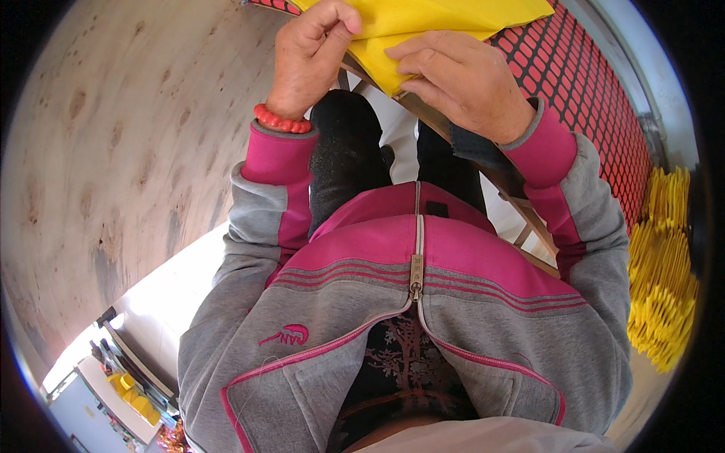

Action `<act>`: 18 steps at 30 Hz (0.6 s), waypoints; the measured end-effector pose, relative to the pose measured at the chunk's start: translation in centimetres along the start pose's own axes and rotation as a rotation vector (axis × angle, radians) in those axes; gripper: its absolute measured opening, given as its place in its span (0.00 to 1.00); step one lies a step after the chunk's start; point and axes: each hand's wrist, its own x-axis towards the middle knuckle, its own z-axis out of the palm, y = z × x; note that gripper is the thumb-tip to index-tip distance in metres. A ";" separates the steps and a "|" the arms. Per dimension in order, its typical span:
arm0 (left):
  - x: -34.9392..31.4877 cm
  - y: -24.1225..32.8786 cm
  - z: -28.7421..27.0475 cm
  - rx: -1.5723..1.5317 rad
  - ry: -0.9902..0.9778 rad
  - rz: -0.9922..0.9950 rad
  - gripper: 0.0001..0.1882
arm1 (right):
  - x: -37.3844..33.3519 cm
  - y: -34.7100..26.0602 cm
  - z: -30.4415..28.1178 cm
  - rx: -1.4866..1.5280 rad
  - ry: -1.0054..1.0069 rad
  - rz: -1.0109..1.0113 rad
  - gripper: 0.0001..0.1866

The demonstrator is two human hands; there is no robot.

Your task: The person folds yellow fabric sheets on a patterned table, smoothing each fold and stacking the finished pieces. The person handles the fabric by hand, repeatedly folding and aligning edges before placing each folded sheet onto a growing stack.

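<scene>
A glossy yellow sheet point(445, 16), of cloth or paper, lies at the top with a fold and a corner pointing toward me. By its left edge is my left hand point(311, 57), wearing a red beaded bracelet point(282, 119). Its thumb and forefinger pinch together, but what is between them does not show clearly. My right hand point(472, 83) reaches over the near corner from the right. Its fingers stretch toward the fold, with thumb and fingertips apart, touching or just above the yellow surface.
Left of me stands a large pale wooden board point(113, 128) with knots. A red-and-black mesh-patterned cover point(581, 83) spreads on the right beneath the sheet. Stacks of folded yellow pieces point(661, 279) stand far right. Yellow items point(134, 398) rest at the lower left.
</scene>
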 end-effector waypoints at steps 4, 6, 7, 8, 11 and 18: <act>0.1 1.0 -0.4 -0.017 -0.127 -0.053 0.07 | -0.1 0.2 0.3 0.022 0.022 0.007 0.11; 0.4 1.8 -0.8 0.023 -0.193 -0.105 0.08 | -0.2 0.2 0.4 0.057 0.032 0.047 0.08; 0.5 2.2 -1.0 0.013 -0.226 -0.098 0.09 | -0.2 0.1 0.5 0.121 0.033 0.109 0.08; 0.6 2.7 -1.3 0.003 -0.259 -0.091 0.09 | -0.2 0.1 0.6 0.185 0.036 0.171 0.08; 0.9 3.5 -1.6 0.028 -0.319 -0.036 0.10 | -0.2 0.3 0.8 0.290 0.055 0.275 0.08; 1.2 4.2 -1.2 0.116 -0.350 -0.022 0.10 | -0.2 0.6 0.7 0.335 0.036 0.348 0.06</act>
